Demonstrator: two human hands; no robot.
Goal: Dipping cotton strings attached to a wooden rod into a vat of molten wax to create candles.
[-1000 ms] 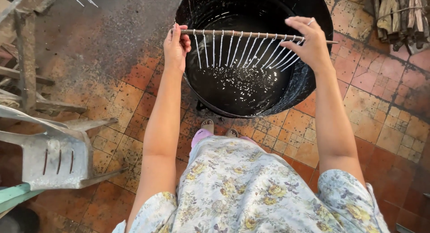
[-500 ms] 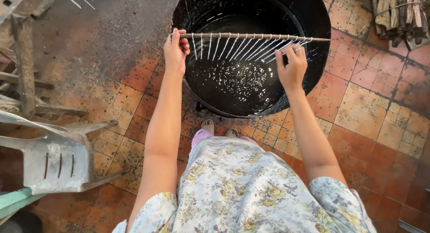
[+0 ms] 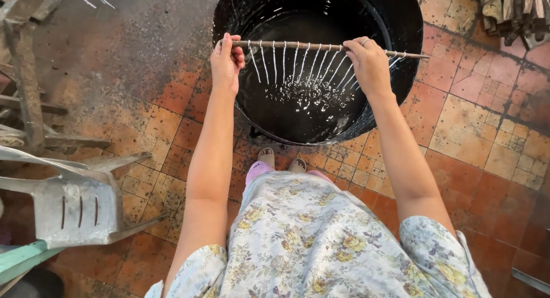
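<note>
Her left hand (image 3: pixel 226 60) pinches one end of a thin wooden stick (image 3: pixel 321 47) and her right hand (image 3: pixel 369 63) closes around it near the other end, holding it level over the big round black vat (image 3: pixel 412 23). The row of slim white tapers (image 3: pixel 298 66) hanging from it is coated and dripping into the dark liquid (image 3: pixel 303 103), clear of the surface, so a dip looks done. A grey plastic chair (image 3: pixel 74 200) stands on the tiled floor (image 3: pixel 487 137) to her left.

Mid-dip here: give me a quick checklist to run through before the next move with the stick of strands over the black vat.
1. Left hand gripping stick end: ok.
2. Right hand gripping stick: ok, though its far tip juts past the hand.
3. Stick level: ok, roughly horizontal.
4. White strands hanging apart: cannot tell; the right-side ones slant close together.
5. Strands over black vat opening: ok.
6. Feet clear of vat: ok, just short of its near wall.
</note>
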